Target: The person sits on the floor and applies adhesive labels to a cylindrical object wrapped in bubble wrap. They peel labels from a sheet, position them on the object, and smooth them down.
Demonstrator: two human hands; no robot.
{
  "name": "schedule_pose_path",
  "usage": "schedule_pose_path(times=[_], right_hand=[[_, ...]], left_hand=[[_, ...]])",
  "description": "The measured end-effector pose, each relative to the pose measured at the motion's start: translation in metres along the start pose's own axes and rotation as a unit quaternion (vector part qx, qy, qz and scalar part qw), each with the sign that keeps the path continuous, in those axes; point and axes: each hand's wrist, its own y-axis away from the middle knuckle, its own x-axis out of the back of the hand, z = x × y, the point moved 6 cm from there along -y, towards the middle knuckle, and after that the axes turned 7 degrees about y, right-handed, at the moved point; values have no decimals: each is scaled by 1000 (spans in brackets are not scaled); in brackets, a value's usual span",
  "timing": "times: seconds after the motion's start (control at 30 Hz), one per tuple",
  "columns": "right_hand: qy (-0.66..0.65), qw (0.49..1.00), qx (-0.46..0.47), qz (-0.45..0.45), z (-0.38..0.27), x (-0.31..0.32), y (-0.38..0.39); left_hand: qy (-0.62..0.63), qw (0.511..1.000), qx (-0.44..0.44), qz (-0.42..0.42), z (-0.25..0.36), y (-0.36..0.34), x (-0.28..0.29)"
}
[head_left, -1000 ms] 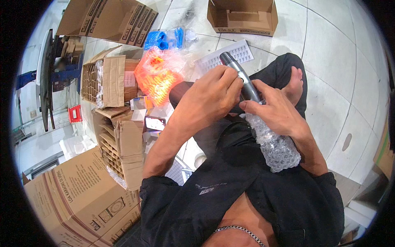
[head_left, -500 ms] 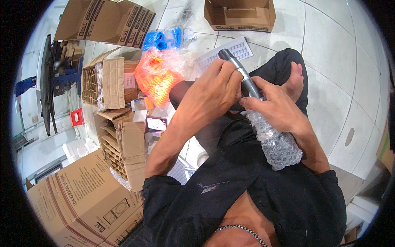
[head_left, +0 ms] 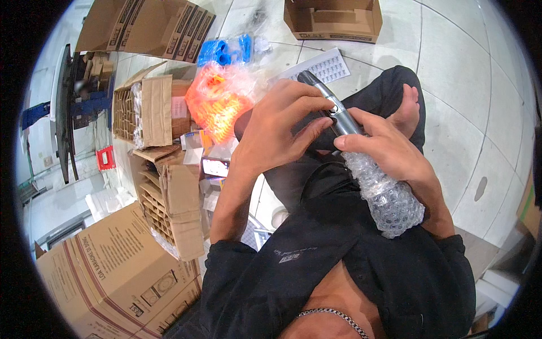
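Observation:
My right hand grips a dark grey and silver microphone, with its thumb across the lower handle. The head end is wrapped in bubble wrap that hangs below that hand toward my lap. My left hand has its fingertips and thumb on the upper handle at the silver band, fingers bent. Beyond the handle's tip lies a white printed sheet on the tiles, near my bent leg and bare foot.
An open cardboard box sits ahead. Blue parts and orange mesh sleeves in plastic lie left. Divided cartons, a phone, a flattened carton and a large box crowd my left side.
My left hand's fingers have loosened and spread along the handle, with the thumb sliding lower. The microphone and its bubble wrap have shifted slightly right with my right hand.

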Motion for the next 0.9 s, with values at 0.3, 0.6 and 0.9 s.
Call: schedule_pose_path(times=[0.3, 0.6, 0.9], right_hand=[[21, 999, -18, -19, -1, -4, 1], [47, 998, -16, -30, -3, -8, 0], [22, 999, -18, -43, 8, -14, -3]], left_hand=[[-75, 994, -69, 27, 3, 12, -10], [-73, 996, -20, 41, -3, 15, -16], [-17, 1000, -10, 22, -10, 19, -9]])
